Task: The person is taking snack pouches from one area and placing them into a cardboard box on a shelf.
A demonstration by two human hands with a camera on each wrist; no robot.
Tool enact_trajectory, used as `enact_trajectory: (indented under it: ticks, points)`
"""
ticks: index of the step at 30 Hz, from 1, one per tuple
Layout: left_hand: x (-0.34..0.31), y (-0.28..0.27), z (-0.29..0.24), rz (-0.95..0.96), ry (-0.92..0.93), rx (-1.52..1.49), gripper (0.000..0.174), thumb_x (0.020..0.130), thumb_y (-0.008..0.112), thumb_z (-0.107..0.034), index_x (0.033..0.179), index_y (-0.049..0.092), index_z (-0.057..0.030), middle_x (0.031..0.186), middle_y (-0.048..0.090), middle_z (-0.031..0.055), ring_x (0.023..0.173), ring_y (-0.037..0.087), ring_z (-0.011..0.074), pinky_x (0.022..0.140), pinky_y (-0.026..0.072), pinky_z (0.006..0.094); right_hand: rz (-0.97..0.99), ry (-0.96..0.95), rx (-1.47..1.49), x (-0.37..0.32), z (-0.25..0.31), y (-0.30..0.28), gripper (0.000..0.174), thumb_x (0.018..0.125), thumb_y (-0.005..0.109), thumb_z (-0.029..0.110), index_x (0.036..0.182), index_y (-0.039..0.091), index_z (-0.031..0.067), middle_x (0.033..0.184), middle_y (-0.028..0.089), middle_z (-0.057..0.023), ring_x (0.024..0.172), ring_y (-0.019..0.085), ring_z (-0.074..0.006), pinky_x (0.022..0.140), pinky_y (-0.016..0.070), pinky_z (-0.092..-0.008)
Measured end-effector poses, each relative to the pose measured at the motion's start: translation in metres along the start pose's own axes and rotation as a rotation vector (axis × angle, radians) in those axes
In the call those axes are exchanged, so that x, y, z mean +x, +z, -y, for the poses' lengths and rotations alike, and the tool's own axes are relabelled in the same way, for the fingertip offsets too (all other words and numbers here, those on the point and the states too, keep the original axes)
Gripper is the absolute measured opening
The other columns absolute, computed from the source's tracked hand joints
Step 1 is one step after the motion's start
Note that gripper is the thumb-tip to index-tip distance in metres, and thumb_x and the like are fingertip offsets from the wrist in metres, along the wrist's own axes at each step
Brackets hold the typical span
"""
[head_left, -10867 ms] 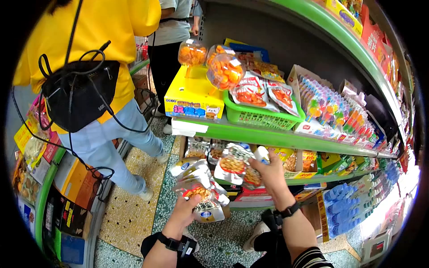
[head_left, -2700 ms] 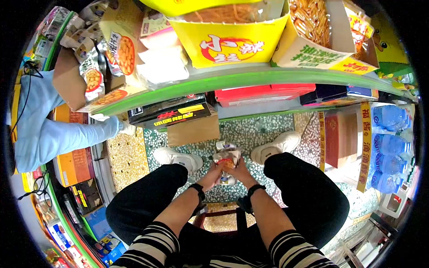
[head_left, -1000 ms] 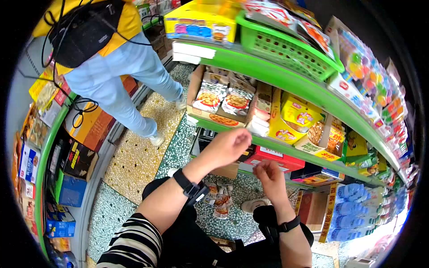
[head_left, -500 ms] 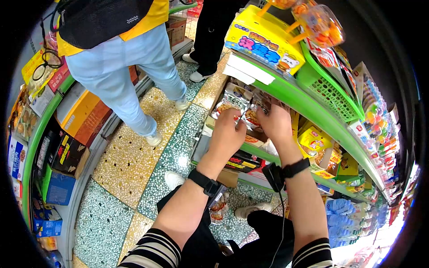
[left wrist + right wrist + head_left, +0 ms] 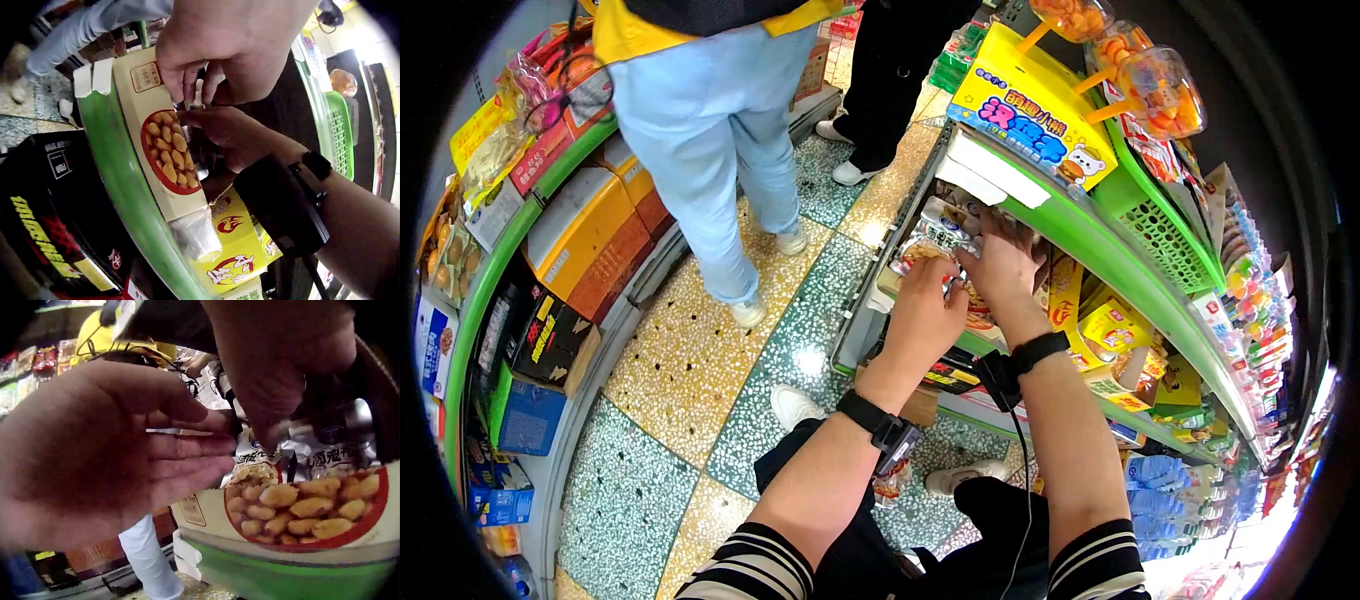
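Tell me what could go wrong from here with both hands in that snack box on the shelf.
1. The cardboard display box sits at the green shelf's front edge; the left hand and right hand pushing among the snack packets might nudge it off.
2. A packet on the floor lies near the white shoes; it may get stepped on.
3. The person in light jeans stands close and could bump in.

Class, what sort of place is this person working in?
Probably a small grocery shop: green shelves crowded with packaged snacks, a display carton of snack bags, stacked boxes along the aisle.
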State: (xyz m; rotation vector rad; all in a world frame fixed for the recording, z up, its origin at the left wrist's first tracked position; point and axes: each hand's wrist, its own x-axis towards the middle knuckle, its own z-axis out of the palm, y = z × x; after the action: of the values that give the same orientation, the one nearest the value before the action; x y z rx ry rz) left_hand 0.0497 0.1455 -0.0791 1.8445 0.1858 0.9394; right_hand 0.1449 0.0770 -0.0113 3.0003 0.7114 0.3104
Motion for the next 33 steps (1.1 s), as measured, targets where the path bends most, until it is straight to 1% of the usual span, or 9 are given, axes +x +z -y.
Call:
enact_trajectory:
  ticks: [5, 7, 11, 14, 17, 23, 24, 27, 33]
  points:
    - [-0.001, -0.004, 0.004, 0.017, -0.017, -0.024, 0.017, 0.079, 0.06, -0.001, 0.096, 0.056, 0.0007, 0.095, 0.06, 0.0183, 0.088, 0.062, 0.0331, 0.076, 0.053, 0.0374, -0.116, -0.027, 0.208, 0.003, -0.009, 0.017, 0.046, 0.08, 0.069, 0.04, 0.119, 0.059, 0.0169, 0.126, 0.056, -0.0152, 0.119, 0.05, -0.0355, 0.095, 0.0401, -0.0554]
    - [-0.002, -0.005, 0.005, 0.029, -0.012, -0.02, 0.016, 0.079, 0.059, -0.001, 0.096, 0.057, 0.0005, 0.094, 0.06, 0.018, 0.088, 0.062, 0.0328, 0.076, 0.0531, 0.0373, -0.005, -0.05, 0.179, 0.002, -0.011, 0.018, 0.044, 0.081, 0.069, 0.039, 0.114, 0.059, 0.0124, 0.115, 0.061, -0.0171, 0.109, 0.057, -0.0368, 0.09, 0.0432, -0.0532]
    - [-0.001, -0.005, 0.002, 0.018, 0.011, -0.022, 0.015, 0.076, 0.06, 0.0, 0.09, 0.055, 0.0001, 0.09, 0.058, 0.0192, 0.085, 0.058, 0.0375, 0.074, 0.0482, 0.0435, 0.225, -0.018, 0.168, 0.004, -0.011, 0.014, 0.075, 0.075, 0.073, 0.032, 0.137, 0.036, 0.0114, 0.121, 0.058, -0.0161, 0.112, 0.055, -0.0371, 0.088, 0.0439, -0.052]
    - [-0.002, -0.002, 0.0, 0.016, 0.014, -0.047, 0.014, 0.075, 0.061, 0.0, 0.087, 0.054, -0.0003, 0.088, 0.057, 0.0195, 0.085, 0.056, 0.0395, 0.073, 0.0456, 0.0465, 0.089, -0.058, 0.281, 0.005, -0.02, 0.027, 0.041, 0.081, 0.066, 0.034, 0.107, 0.059, 0.004, 0.102, 0.066, -0.02, 0.098, 0.062, -0.0377, 0.085, 0.045, -0.0526]
    - [-0.001, -0.002, 0.0, 0.019, 0.008, -0.028, 0.013, 0.077, 0.06, 0.0, 0.09, 0.057, 0.0002, 0.091, 0.059, 0.018, 0.086, 0.06, 0.0342, 0.075, 0.0503, 0.0388, 0.201, 0.023, 0.343, 0.009, -0.02, 0.019, 0.064, 0.076, 0.07, 0.028, 0.13, 0.038, 0.012, 0.111, 0.063, -0.0176, 0.105, 0.058, -0.0394, 0.085, 0.0419, -0.0557]
    - [-0.002, -0.003, -0.001, 0.049, -0.008, 0.026, 0.013, 0.079, 0.059, 0.001, 0.092, 0.059, 0.0004, 0.094, 0.06, 0.0171, 0.085, 0.063, 0.0311, 0.076, 0.0536, 0.0347, 0.155, 0.052, 0.314, 0.006, -0.015, 0.02, 0.036, 0.081, 0.062, 0.031, 0.108, 0.062, 0.0059, 0.106, 0.066, -0.0197, 0.105, 0.06, -0.0374, 0.092, 0.0388, -0.056]
    - [-0.001, -0.003, 0.0, 0.053, 0.001, 0.031, 0.013, 0.079, 0.059, 0.001, 0.092, 0.059, 0.0004, 0.094, 0.06, 0.017, 0.085, 0.063, 0.031, 0.076, 0.0538, 0.0348, 0.089, 0.064, 0.331, 0.006, -0.012, 0.021, 0.037, 0.081, 0.062, 0.03, 0.11, 0.061, 0.0076, 0.109, 0.065, -0.0185, 0.105, 0.06, -0.0375, 0.091, 0.0375, -0.0599]
    - [-0.001, -0.001, 0.001, 0.049, 0.019, 0.04, 0.014, 0.078, 0.058, 0.001, 0.092, 0.059, 0.0006, 0.095, 0.06, 0.0165, 0.085, 0.063, 0.0307, 0.077, 0.0541, 0.0349, 0.247, 0.113, 0.323, 0.012, -0.01, 0.013, 0.056, 0.074, 0.069, 0.025, 0.123, 0.044, 0.0124, 0.118, 0.058, -0.0202, 0.11, 0.055, -0.0378, 0.085, 0.0426, -0.0513]
    - [0.0, 0.0, 0.0, 0.038, -0.007, -0.038, 0.011, 0.077, 0.06, -0.001, 0.088, 0.059, 0.0004, 0.089, 0.06, 0.0173, 0.086, 0.058, 0.0344, 0.076, 0.0471, 0.0409, -0.019, -0.058, 0.486, 0.009, -0.018, 0.025, 0.038, 0.076, 0.067, 0.025, 0.106, 0.051, 0.0088, 0.108, 0.061, -0.0147, 0.102, 0.058, -0.036, 0.084, 0.0444, -0.0482]
